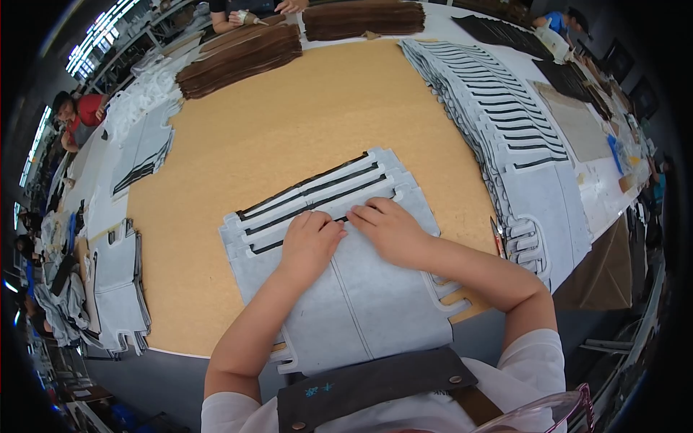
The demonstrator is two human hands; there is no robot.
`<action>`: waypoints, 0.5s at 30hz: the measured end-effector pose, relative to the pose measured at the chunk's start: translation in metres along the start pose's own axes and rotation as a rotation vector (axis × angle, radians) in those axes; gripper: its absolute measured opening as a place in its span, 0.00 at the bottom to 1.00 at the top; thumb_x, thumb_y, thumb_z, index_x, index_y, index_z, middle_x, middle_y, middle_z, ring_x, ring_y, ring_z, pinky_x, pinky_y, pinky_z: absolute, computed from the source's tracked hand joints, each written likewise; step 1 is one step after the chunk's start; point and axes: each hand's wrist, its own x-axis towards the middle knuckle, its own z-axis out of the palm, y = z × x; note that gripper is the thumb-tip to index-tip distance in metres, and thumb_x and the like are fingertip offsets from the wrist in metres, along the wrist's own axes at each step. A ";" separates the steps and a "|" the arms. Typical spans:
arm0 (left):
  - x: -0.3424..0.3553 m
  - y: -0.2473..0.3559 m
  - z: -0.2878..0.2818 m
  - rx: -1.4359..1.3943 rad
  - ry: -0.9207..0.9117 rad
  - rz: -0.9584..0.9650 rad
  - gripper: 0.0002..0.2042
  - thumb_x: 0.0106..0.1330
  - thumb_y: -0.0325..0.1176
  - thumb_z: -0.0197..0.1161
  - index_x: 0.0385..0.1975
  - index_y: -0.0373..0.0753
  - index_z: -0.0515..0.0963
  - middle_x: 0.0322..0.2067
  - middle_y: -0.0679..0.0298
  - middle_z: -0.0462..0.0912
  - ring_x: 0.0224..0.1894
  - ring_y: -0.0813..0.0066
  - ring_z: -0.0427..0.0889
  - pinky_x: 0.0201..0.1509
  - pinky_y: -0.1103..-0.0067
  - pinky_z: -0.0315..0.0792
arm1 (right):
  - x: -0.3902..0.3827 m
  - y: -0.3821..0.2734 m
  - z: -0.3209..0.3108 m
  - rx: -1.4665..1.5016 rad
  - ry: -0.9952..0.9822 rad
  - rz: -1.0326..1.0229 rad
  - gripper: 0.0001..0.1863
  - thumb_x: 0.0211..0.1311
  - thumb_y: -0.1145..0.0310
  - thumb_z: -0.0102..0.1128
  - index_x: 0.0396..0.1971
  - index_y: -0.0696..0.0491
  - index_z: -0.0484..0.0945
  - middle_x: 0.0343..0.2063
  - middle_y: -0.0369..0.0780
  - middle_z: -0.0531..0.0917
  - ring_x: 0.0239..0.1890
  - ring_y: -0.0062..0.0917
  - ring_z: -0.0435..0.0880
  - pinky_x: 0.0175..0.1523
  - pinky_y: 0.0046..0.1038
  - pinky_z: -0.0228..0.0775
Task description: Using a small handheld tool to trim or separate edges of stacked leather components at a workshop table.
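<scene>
Left hand (312,249) and right hand (390,232) rest, fingers curled, on the lowest black strip (268,247) of the grey panel (386,296); pinching or pressing, I can't make out. Left of the panel sits a small stack (119,280); the panel overhangs the surface (303,108); right of it, scissors (499,244), then a long stack (538,191). Uneven pressure could crease the strip; a body nudge might skew the panel.

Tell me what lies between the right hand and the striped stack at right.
In the head view: part of the grey piece, tan board, a red-handled tool.

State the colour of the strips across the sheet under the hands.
Black strips, on a pale grey sheet; clearest in the head view.
</scene>
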 end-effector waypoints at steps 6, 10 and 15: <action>0.000 0.003 -0.007 -0.014 -0.016 -0.053 0.13 0.54 0.33 0.68 0.40 0.45 0.81 0.30 0.64 0.72 0.34 0.64 0.71 0.41 0.72 0.68 | -0.015 -0.022 -0.009 0.002 0.002 -0.001 0.22 0.50 0.75 0.56 0.49 0.62 0.75 0.50 0.44 0.75 0.53 0.39 0.71 0.58 0.36 0.65; 0.002 0.004 -0.008 0.012 -0.107 -0.013 0.18 0.56 0.34 0.67 0.48 0.49 0.81 0.30 0.66 0.69 0.34 0.66 0.69 0.42 0.73 0.67 | -0.017 -0.004 -0.020 -0.156 0.089 0.298 0.19 0.54 0.73 0.59 0.47 0.62 0.76 0.48 0.44 0.77 0.52 0.38 0.72 0.57 0.36 0.66; 0.003 0.005 -0.008 0.013 -0.097 -0.034 0.17 0.55 0.33 0.67 0.46 0.49 0.82 0.29 0.66 0.69 0.34 0.67 0.69 0.41 0.73 0.67 | -0.030 0.008 -0.024 -0.164 0.027 0.232 0.18 0.54 0.71 0.59 0.46 0.62 0.76 0.44 0.43 0.77 0.49 0.36 0.73 0.56 0.35 0.65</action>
